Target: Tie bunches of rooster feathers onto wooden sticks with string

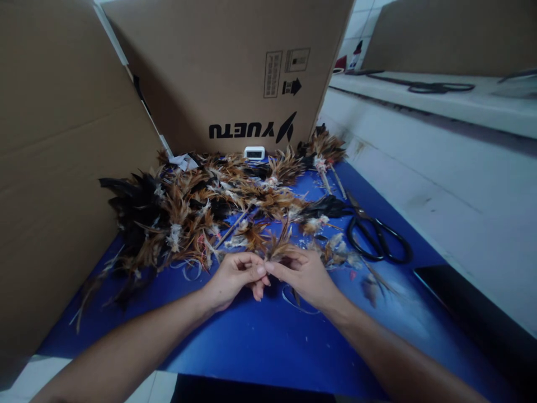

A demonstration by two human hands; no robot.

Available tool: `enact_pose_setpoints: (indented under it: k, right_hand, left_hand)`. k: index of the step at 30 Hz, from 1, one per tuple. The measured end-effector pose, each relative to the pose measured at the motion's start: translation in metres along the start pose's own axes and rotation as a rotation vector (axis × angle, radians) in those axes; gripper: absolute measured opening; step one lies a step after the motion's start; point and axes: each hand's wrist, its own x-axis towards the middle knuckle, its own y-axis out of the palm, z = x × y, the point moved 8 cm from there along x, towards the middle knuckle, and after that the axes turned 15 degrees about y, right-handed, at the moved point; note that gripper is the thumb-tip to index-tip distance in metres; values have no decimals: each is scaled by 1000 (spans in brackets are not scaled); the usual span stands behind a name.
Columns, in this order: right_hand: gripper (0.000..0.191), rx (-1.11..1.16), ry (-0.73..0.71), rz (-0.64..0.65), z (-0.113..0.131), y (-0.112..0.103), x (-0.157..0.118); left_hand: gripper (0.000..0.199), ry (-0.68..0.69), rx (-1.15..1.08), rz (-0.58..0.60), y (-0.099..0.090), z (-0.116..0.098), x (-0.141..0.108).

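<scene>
My left hand (232,279) and my right hand (308,278) meet above the front of the blue table (251,347), their thumbs and fingertips almost touching. A small bunch of brown feathers (277,246) sticks up from the pinched fingers of my right hand. My left thumb and forefinger are pressed together at the base of this bunch; what lies between them is too small to make out. A thin pale strip (298,305) curls on the table below my right hand. Just beyond both hands spreads a heap of brown and black feather bunches (184,204), several tied with whitish and pink strands.
Black-handled scissors (377,238) lie to the right, with a dark flat object (461,308) at the right edge. Cardboard walls (201,67) stand behind and left. A small white digital display (254,153) sits at the back. Another pair of scissors (440,87) rests on the ledge.
</scene>
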Motion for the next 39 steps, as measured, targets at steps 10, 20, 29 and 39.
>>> enact_pose_setpoints:
  k: [10, 20, 29, 39]
  right_hand:
    - [19, 3, -3, -48, -4, -4, 0]
    - [18, 66, 33, -41, -7, 0, 0]
    - [19, 94, 41, -49, -9, 0, 1]
    - [16, 97, 10, -23, -8, 3, -1]
  left_hand:
    - [22, -9, -26, -23, -1, 3, -1]
    - [24, 191, 391, -100, -9, -17, -2]
    - [27, 232, 487, -53, -5, -25, -2]
    - [29, 177, 410, -24, -4, -17, -1]
